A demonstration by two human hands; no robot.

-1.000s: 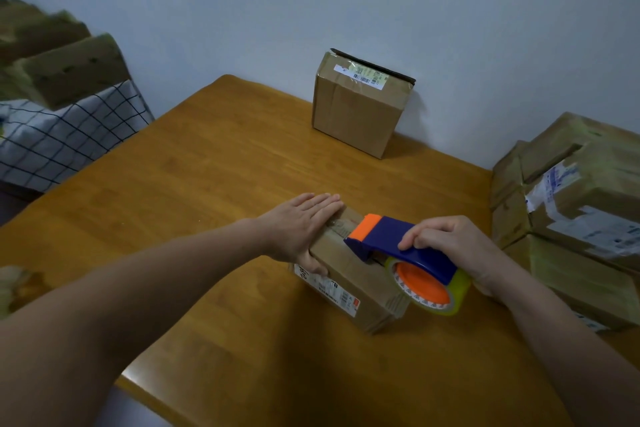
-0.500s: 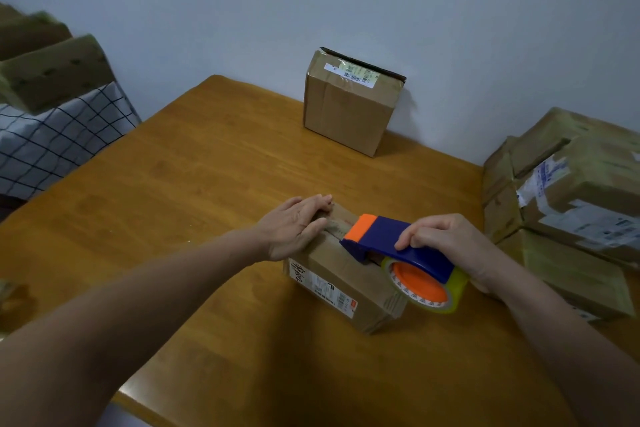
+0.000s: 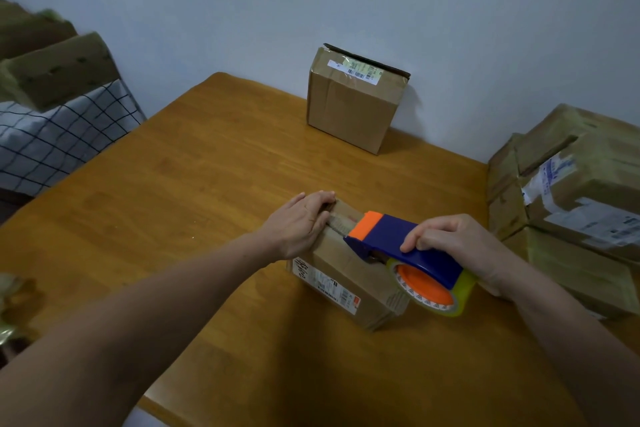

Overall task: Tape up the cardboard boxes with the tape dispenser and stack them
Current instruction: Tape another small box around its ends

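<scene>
Wooden tabletop [image 3: 194,191], orange-brown, plank grain visible, far edge close against pale wall. Small cardboard box [image 3: 346,274] lying flat right of centre, printed label on its near side. Taller cardboard box [image 3: 353,107] upright at far edge near wall, barcode label on top, well apart from small one. Stack of taped cardboard boxes [image 3: 588,204] at right edge; cannot tell whether it rests on tabletop or beside it. Crumpled glossy scrap [image 3: 8,305] at near left corner, blurred.
</scene>
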